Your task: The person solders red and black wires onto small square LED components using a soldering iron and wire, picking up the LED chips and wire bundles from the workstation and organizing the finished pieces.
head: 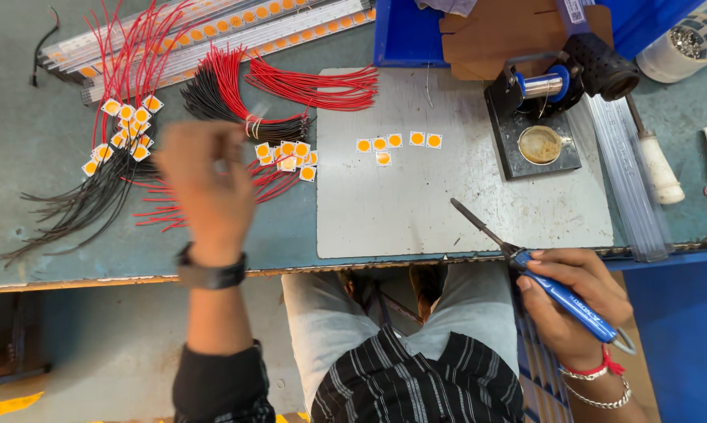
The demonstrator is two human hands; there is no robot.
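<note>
left hand [204,184] over wired chips [284,157] | right hand [573,294] grips soldering iron [526,262]

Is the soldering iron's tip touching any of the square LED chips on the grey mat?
No. The soldering iron in the right hand points at bare grey mat, apart from the chips.

I see my right hand [574,291] gripping a soldering iron [561,296] with a glossy blue plastic handle and dark metal tip. The work plate [416,211] looks like matt grey, scuffed metal. The wires [306,84] have shiny red and black plastic coating. My trousers [322,329] are soft grey cloth.
</note>
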